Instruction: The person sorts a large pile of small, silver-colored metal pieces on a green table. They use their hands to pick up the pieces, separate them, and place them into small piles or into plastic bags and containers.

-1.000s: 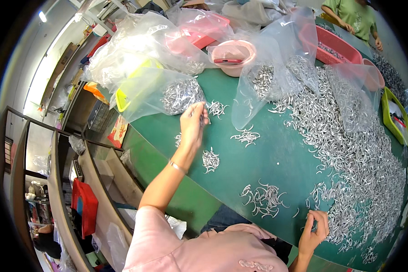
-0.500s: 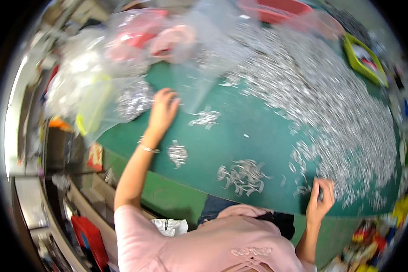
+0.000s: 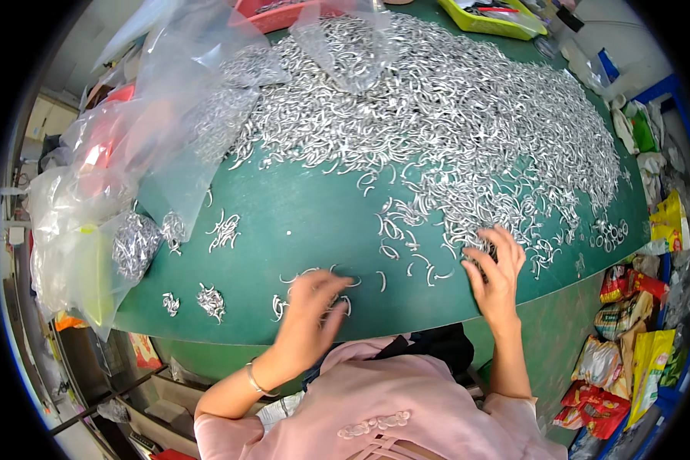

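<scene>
A large heap of small curved silver metal pieces (image 3: 452,115) covers the far and right part of the green table (image 3: 261,199). At its near edge, my right hand (image 3: 498,276) has its thumb and fingers curved and apart, the fingertips touching loose pieces. Front and centre, my left hand (image 3: 308,313) is over a small group of the same curved pieces (image 3: 277,308) and partly hides it. Motion smears its fingers, so I cannot tell whether they hold anything. Further left lie a small pile of pieces (image 3: 211,303), a smaller one (image 3: 170,304) and a loose cluster (image 3: 224,230).
Clear plastic bags (image 3: 69,222) crowd the left side, one holding silver pieces (image 3: 136,244). A red basket (image 3: 272,17) and a yellow-green basket (image 3: 498,21) stand at the back. Colourful packets (image 3: 636,360) fill a blue rack at the right.
The view has turned rightward. My left hand has come from beside the bags to the small group near the front edge. My right hand has gone from near the table edge onto the heap's edge.
</scene>
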The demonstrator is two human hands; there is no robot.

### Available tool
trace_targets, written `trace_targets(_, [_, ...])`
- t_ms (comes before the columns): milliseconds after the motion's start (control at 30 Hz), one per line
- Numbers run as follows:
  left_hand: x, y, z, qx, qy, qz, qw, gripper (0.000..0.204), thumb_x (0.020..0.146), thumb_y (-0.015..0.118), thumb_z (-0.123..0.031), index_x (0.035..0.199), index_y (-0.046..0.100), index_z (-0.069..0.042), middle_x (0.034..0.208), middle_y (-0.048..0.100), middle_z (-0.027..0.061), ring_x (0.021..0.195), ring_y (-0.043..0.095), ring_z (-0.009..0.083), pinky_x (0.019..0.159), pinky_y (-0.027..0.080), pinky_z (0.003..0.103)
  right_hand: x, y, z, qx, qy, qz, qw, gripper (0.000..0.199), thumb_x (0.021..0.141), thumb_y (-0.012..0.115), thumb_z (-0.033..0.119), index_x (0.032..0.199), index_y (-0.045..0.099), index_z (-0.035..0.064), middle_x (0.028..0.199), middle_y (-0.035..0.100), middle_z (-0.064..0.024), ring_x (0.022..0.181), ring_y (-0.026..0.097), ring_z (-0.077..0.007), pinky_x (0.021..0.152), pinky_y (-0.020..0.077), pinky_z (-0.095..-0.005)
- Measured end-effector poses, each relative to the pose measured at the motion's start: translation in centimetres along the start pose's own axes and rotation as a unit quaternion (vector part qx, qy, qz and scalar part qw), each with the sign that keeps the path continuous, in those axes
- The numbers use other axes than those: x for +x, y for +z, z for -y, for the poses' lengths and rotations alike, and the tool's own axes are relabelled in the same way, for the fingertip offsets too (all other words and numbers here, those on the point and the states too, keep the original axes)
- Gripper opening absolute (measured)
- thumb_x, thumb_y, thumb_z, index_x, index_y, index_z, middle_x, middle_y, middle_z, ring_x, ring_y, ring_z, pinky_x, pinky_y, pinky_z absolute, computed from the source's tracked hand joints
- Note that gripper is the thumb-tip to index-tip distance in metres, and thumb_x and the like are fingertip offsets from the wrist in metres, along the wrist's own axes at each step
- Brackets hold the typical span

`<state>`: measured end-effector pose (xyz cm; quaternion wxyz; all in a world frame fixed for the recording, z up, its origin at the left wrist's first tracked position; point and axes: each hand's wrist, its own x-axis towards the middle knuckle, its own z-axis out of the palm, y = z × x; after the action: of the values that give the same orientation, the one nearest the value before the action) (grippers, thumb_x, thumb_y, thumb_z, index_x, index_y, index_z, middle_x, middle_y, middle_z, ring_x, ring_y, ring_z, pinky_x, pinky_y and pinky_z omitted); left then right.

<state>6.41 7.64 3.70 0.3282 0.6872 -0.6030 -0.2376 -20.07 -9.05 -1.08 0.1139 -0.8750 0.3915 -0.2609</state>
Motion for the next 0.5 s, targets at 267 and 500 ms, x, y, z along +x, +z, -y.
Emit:
trace_targets(267, [5.8, 4.1, 0.3, 0.102, 0.140, 0.100, 0.980, 0.037, 0.082, 0.061, 0.006, 0.117, 0.061, -0.003, 0.107, 0.056, 0.0147, 0.095, 0.055, 0.0322, 0.082, 0.047, 0.042, 2.8, -1.5, -4.4, -0.077, 0.011, -0.062, 0.995, 0.016, 0.078, 0.073, 0.004, 0.093, 0.069, 0.0081, 0.123, 0.059, -0.0105, 0.121, 0.052, -0.0329, 0.099, 0.0349, -0.0456])
trace_targets(500, [9.4, 6.3, 0.3, 0.041, 0.118, 0.013, 0.992, 0.028, 0.083, 0.066, 0.000, 0.111, 0.060, -0.001, 0.104, 0.055, 0.0163, 0.094, 0.056, 0.0342, 0.083, 0.047, 0.042, 2.9, -1.4, 2.0, 0.059, -0.002, 0.037, 0.998, 0.038, 0.079, 0.074, 0.011, 0.115, 0.064, 0.0050, 0.130, 0.055, -0.0128, 0.126, 0.049, -0.0346, 0.102, 0.0359, -0.0464])
